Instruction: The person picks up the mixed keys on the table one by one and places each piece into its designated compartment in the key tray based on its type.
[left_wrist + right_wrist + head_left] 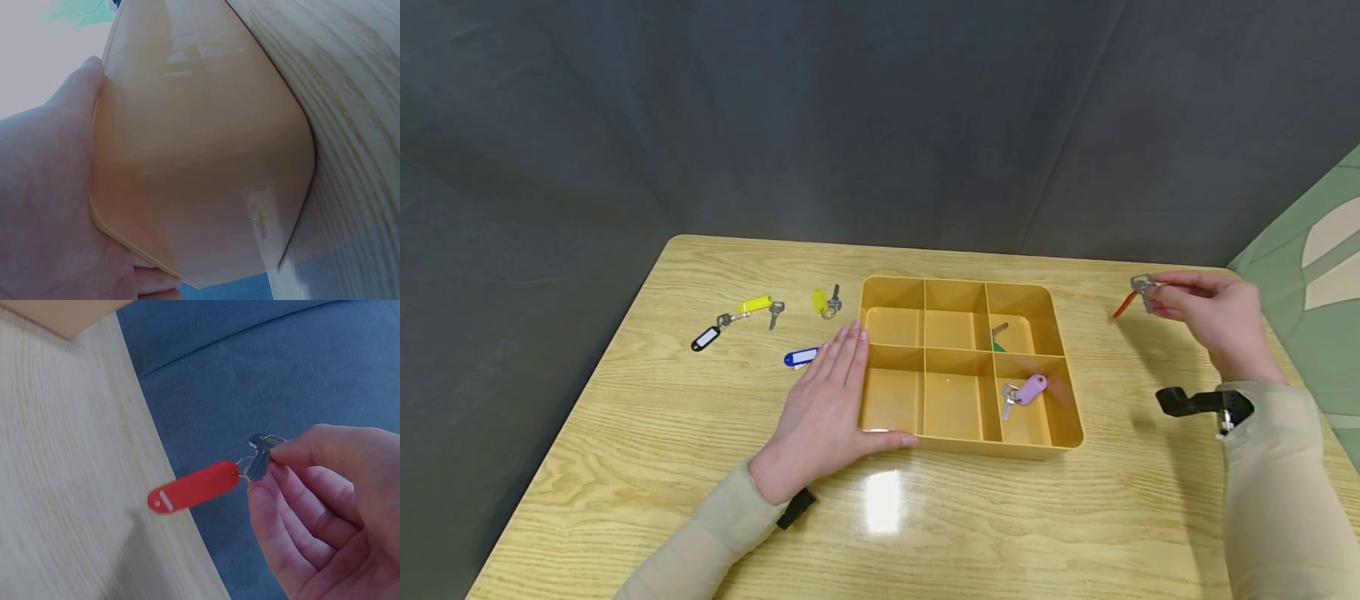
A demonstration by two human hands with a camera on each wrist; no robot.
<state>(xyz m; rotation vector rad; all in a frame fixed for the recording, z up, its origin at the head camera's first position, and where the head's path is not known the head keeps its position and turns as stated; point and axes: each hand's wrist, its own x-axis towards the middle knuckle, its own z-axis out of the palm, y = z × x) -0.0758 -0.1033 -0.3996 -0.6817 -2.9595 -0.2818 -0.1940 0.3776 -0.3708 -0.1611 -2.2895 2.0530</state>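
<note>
A yellow-tan tray with six compartments (925,350) sits on the table. My left hand (823,408) rests along its left side, fingers straight and thumb on the front edge. Over the table's right side, my right hand (1213,312) pinches a key (259,464) between thumb and fingertips. From its ring hangs a red key tag (195,487). In the tray's front right compartment lies a key with a lilac tag (1031,390). The back right compartment holds a key and a green tag (998,347), partly hidden by the divider.
Left of the tray lie a blue tag (801,357), partly covered by my left hand, a black tag (705,338) with a key, a yellow tag (755,304) near another key, and a second yellow tag (820,300) with a key. A dark cloth (880,125) stands behind the table.
</note>
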